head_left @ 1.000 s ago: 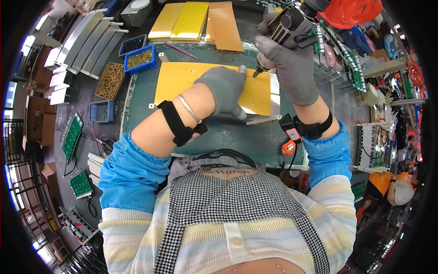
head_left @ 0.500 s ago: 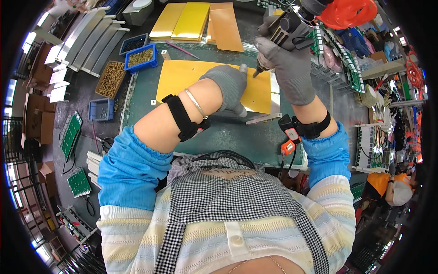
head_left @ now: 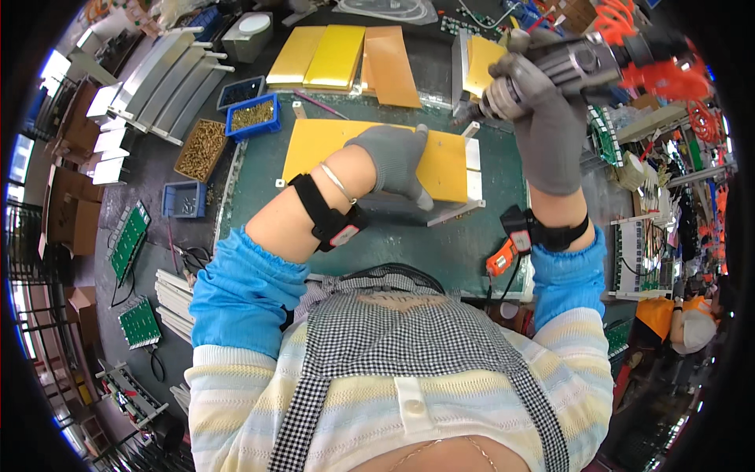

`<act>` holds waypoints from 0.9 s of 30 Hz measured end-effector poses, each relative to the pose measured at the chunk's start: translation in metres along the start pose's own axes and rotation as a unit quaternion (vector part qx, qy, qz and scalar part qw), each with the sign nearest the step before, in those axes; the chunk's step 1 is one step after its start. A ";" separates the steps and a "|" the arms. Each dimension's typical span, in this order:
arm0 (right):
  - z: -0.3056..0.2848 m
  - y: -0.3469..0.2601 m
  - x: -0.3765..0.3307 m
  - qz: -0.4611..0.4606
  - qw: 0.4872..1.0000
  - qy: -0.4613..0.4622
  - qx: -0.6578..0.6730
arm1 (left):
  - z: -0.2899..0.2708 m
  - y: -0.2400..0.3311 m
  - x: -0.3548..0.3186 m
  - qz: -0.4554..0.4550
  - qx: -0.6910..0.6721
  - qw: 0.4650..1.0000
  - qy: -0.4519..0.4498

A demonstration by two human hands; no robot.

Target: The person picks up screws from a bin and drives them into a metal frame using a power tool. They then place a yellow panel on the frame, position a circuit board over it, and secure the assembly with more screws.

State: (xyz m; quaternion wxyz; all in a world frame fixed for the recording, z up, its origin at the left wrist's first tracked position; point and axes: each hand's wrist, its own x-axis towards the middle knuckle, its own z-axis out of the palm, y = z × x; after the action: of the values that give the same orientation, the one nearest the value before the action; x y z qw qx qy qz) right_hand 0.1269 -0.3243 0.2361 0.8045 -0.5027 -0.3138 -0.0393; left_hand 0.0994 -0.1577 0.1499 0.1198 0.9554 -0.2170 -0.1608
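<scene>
My left hand, in a grey glove, lies over a yellow panel with its thumb and fingers spread across it. The panel sits on a light frame with small posts at its corners, on a green work surface. In my gloved right hand is a power screwdriver, fingers wrapped round its body near the front end. Its tip points left, beyond the panel's far right corner and apart from the panel. A red coiled hose shows by the tool's rear.
Yellow and orange sheets lie at the far side. To the left are a blue bin of small brass-coloured parts, a box of brass pieces, another blue bin and green circuit boards. An orange device hangs by my right wrist.
My right hand has drawn the power screwdriver back to the right, and its tip has left the panel. My left hand stays on the panel. The whole view has shifted slightly.
</scene>
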 end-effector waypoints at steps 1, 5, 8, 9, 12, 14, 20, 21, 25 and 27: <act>0.001 -0.006 -0.008 -0.001 0.999 0.033 -0.006 | 0.002 -0.002 -0.004 0.030 -0.046 0.997 0.055; -0.010 -0.015 -0.023 -0.024 0.998 0.049 -0.011 | -0.006 -0.021 -0.021 0.015 -0.570 0.811 0.132; 0.003 -0.013 -0.031 -0.052 0.995 0.080 0.024 | -0.002 -0.027 -0.031 0.010 -0.857 0.498 0.131; 0.007 -0.012 -0.034 -0.053 0.994 0.088 0.046 | 0.005 -0.027 -0.033 0.009 -0.857 0.498 0.132; 0.022 -0.009 -0.036 -0.041 0.995 0.079 0.051 | 0.014 -0.021 -0.041 -0.001 -0.894 0.436 0.107; 0.027 -0.006 -0.038 -0.027 0.997 0.064 0.033 | 0.011 -0.012 -0.050 -0.068 -0.885 0.443 0.124; 0.044 0.006 -0.044 -0.024 0.991 0.097 0.090 | 0.035 -0.031 -0.056 0.003 -0.876 0.469 0.108; 0.045 0.007 -0.045 -0.027 0.991 0.103 0.084 | 0.039 -0.037 -0.056 0.049 -0.869 0.485 0.082; 0.046 0.007 -0.048 -0.032 0.994 0.099 0.041 | 0.013 -0.011 -0.067 -0.105 -0.879 0.445 0.136; 0.048 0.008 -0.047 -0.052 0.989 0.116 0.075 | 0.023 -0.025 -0.062 -0.060 -0.881 0.461 0.091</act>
State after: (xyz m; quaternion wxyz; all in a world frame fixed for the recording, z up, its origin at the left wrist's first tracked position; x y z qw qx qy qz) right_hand 0.0698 -0.2922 0.2188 0.8678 -0.4160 -0.2461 -0.1155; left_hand 0.0473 -0.1110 0.1369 0.9066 0.3627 0.1101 -0.1854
